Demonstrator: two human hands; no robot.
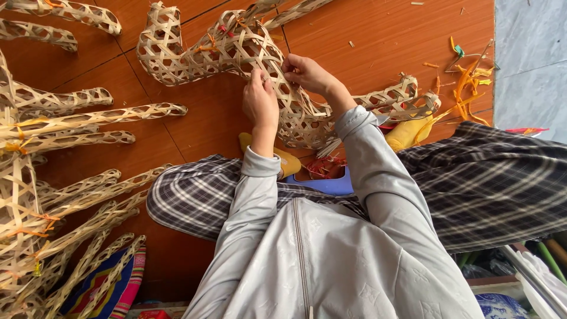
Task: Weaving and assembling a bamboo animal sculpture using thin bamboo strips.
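Together, left hand and right hand pinch strips of the woven bamboo frame, fingers curled tight

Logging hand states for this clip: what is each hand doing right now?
Left hand: closed, gripping the woven bamboo frame.
Right hand: closed, pinching a strip of the same frame.

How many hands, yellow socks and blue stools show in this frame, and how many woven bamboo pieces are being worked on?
Hands: 2, the left hand and the right hand, both on the weave
Woven bamboo frame in hand: 1
Yellow socks: 2, the left sock and the right sock
Blue plastic stool: 1
Total: 6
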